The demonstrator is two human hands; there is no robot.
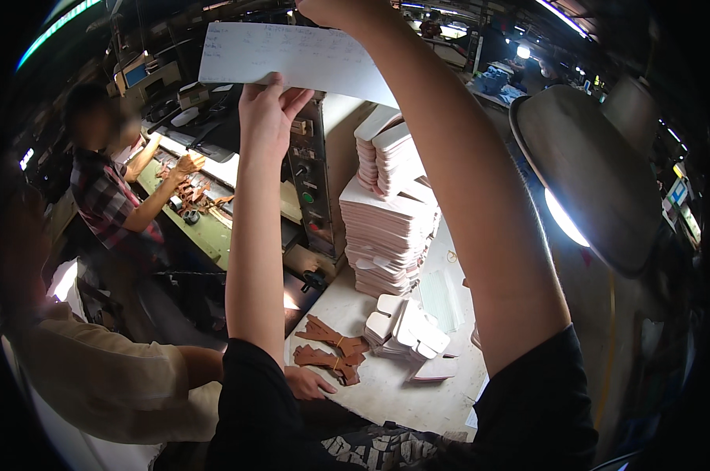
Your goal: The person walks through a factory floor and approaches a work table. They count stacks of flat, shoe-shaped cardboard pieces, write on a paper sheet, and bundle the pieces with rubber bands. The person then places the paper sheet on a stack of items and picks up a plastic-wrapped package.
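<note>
A long white sheet of paper (292, 59) with rows of handwriting is raised in front of me at the top of the view. My left hand (270, 118) pinches its lower edge, one finger showing against the front. My right hand (343, 9) is up by the sheet's upper right part, and its forearm covers the sheet's right end. The picture's top edge cuts off most of that hand, so its grip is hidden. Below, a tall stack of white flat pieces (382, 228) stands on the pale worktable (386, 392). Brown strips bundled with bands (327, 353) lie nearer to me.
Loose white cut pieces (406, 326) lie beside the bundles. A machine panel with a green button (308, 198) borders the table's left. A big lamp shade (590, 173) hangs at right. At left sits a person in a plaid shirt (108, 196); a closer person's hand (308, 382) touches the table edge.
</note>
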